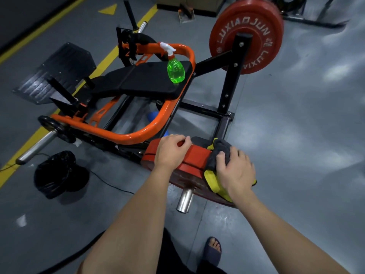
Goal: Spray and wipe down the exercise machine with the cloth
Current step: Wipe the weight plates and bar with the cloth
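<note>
Pressing the soft, limp cloth (218, 155) against the heavy weight plate (189, 157), the right hand (235, 171) clutches it bunched; the left hand (170, 149) clamps the rim.

A gym floor is pretty clearly shown here: a plate-loaded exercise machine (122, 91) with red weight plates (246, 36) is parked on grey painted concrete (296, 125) marked with yellow lines (110, 54).

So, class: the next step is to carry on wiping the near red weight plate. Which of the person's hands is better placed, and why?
The right hand: it already presses the grey-and-yellow cloth onto the near red weight plate. The left hand only grips the plate's rim, steadying it, with no cloth.
</note>
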`<state>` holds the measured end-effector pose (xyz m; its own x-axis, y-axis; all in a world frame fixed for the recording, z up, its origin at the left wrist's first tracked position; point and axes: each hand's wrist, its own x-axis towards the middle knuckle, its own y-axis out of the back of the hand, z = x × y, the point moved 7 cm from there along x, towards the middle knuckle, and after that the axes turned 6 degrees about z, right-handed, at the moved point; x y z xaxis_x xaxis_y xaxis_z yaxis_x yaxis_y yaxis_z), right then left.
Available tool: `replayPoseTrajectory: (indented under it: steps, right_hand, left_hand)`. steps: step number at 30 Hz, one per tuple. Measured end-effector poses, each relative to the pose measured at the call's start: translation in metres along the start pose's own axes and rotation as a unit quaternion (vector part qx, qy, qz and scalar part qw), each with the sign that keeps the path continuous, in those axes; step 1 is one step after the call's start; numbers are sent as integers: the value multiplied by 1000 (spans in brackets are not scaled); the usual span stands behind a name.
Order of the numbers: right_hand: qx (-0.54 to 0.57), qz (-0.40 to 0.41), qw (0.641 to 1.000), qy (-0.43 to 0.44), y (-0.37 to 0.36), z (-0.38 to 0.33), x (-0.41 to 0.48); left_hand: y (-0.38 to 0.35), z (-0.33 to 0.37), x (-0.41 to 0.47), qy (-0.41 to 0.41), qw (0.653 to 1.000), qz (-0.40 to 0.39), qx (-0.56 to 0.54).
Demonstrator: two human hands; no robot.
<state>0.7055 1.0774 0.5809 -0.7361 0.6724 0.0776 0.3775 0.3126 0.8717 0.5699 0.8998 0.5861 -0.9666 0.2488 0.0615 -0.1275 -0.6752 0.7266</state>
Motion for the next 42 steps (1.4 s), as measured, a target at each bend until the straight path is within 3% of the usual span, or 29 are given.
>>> replayPoseTrajectory:
  steps: [9, 16, 20, 24, 28, 31, 34, 38, 42]
  right_hand:
    - [-67, -8, 997, 40, -10, -52, 9]
    - [-132, -57, 983, 111, -36, -117, 20]
    - [-112, -83, 978, 152, -54, -146, 19]
    - [-54, -87, 970, 222, -47, -135, 11]
    - [8, -49, 993, 112, -20, -49, 16]
    - [60, -46, 996, -38, -8, 16, 21]
    - [66, -35, 991, -108, -7, 33, 24]
    - [-22, -14, 990, -141, -13, -3, 22]
    - [-36, -4, 998, -47, -18, -62, 12]
  left_hand:
    - [11, -50, 19, 60, 995, -28, -74]
    - [22, -104, 33, 93, 994, -48, 37]
    - [38, -102, 36, 33, 981, 31, 188]
    - [36, -54, 37, -13, 990, 21, 137]
    - [7, 8, 15, -68, 995, -23, 63]
    - [-19, 24, 2, -87, 985, -45, 145]
    - [-23, 24, 6, -60, 981, -47, 177]
    - [-19, 28, 4, -48, 983, -50, 169]
    - [-7, 10, 8, -31, 988, -80, 128]
